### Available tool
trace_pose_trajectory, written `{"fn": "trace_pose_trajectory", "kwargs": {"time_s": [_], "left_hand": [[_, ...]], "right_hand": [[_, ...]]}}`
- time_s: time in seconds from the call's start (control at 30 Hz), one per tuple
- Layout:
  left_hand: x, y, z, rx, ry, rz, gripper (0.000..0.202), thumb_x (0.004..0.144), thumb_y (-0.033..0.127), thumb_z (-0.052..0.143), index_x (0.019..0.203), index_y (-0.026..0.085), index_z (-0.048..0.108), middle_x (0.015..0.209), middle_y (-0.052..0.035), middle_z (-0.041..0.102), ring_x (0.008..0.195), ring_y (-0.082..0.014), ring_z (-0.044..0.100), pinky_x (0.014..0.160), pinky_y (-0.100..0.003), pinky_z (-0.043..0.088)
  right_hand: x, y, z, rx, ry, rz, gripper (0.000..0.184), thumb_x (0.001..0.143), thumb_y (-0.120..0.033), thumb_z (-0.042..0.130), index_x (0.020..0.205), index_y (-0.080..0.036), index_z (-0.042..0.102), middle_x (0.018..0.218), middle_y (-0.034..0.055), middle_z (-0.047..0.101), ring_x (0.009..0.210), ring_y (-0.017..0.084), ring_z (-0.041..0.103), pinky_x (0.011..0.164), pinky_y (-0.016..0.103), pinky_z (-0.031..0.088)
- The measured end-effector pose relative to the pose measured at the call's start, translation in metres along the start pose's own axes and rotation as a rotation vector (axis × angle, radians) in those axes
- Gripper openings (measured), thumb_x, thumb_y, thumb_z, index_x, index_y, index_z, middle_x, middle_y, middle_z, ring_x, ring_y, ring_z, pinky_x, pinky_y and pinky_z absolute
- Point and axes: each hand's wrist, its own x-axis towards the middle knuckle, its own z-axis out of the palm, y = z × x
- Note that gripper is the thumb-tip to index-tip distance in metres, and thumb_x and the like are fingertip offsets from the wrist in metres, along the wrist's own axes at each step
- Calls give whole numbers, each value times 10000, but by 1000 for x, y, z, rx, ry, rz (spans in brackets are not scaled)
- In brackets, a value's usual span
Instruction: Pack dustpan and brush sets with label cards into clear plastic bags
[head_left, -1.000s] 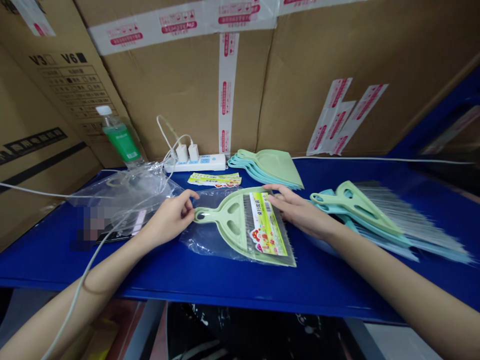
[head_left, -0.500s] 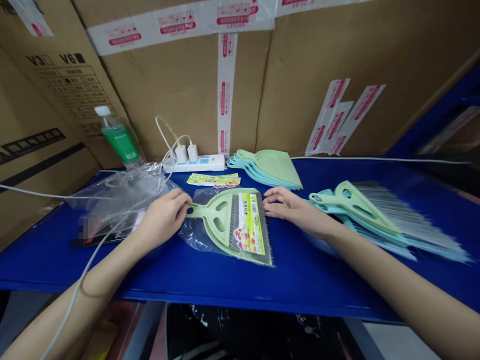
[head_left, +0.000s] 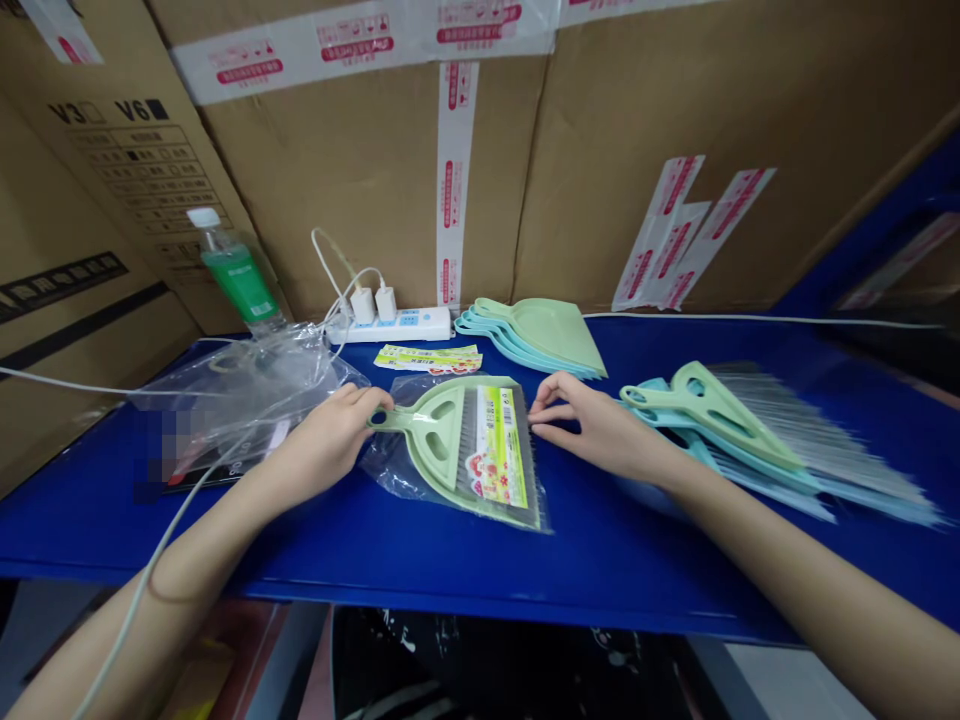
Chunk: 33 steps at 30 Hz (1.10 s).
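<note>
A light green dustpan [head_left: 429, 470] with a matching hand brush [head_left: 442, 418] laid in it sits on the blue table inside a clear plastic bag [head_left: 386, 470]. A yellow-green printed card label [head_left: 501, 450] lies over the bristles. My left hand [head_left: 337, 430] is closed at the handle end, thumb and fingers pinching it. At the opposite, bristle side, my right hand [head_left: 574, 420] has its fingertips pinched at the bag's edge; the exact grip is partly hidden.
Stacked dustpans [head_left: 551, 335] lie behind, and several brushes [head_left: 731, 420] are piled at right. Spare labels [head_left: 427, 358], a power strip [head_left: 405, 324], a bottle [head_left: 240, 280] and loose plastic bags [head_left: 247, 375] are at back left. A white cable [head_left: 161, 570] crosses my left forearm.
My right hand's fingers have drawn together into a pinch at the bag's edge. My left hand has shifted slightly left at the handle; the dustpan stays nearly in place.
</note>
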Motion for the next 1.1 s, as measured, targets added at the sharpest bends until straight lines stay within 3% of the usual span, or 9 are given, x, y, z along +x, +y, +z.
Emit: {"fn": "trace_pose_trajectory", "kwargs": {"time_s": [0.2, 0.43, 0.63, 0.77, 0.9, 1.1], "left_hand": [[-1, 0, 1, 146, 63, -15, 419, 699, -48, 337, 995, 179, 527, 934, -78, 646, 852, -234, 540, 753, -365, 485], [-4, 5, -2, 344, 41, -61, 442, 620, -99, 329, 892, 177, 542, 858, -80, 648, 761, -251, 505, 709, -356, 441], [-3, 6, -2, 371, 41, -48, 341, 719, -48, 344, 891, 162, 549, 844, -97, 634, 782, -265, 503, 731, -371, 441], [-1, 9, 2, 348, 27, 13, 247, 821, 31, 346, 886, 154, 550, 896, -112, 639, 806, -264, 508, 762, -377, 446], [0, 11, 5, 332, 7, 3, 278, 823, 11, 309, 835, 172, 534, 855, -100, 626, 785, -255, 504, 733, -362, 437], [0, 11, 3, 344, 6, -28, 291, 793, -25, 305, 807, 179, 512, 771, -80, 607, 732, -245, 485, 691, -345, 419]], "right_hand": [[-1, -2, 0, -28, -14, -26, 229, 739, -302, 585, 801, -264, 368, 895, 52, 629, 961, 275, 680, 736, 355, 525], [-2, -4, -1, -70, -14, -32, 182, 734, -251, 584, 782, -261, 408, 857, 38, 664, 968, 281, 680, 759, 366, 525], [-1, -4, 1, -128, -5, -115, 108, 751, -178, 529, 816, -250, 480, 923, 45, 670, 921, 238, 694, 783, 361, 534], [-1, -2, 2, -243, -3, -245, 197, 744, -107, 482, 876, -231, 558, 965, 57, 661, 885, 209, 691, 797, 371, 533], [-1, 0, 4, -317, -28, -303, 307, 736, -66, 447, 936, -235, 609, 979, 49, 683, 887, 198, 683, 810, 369, 533], [0, 4, 2, -334, -25, -313, 287, 758, -71, 441, 949, -208, 607, 976, 65, 692, 887, 193, 690, 802, 353, 541]]}}
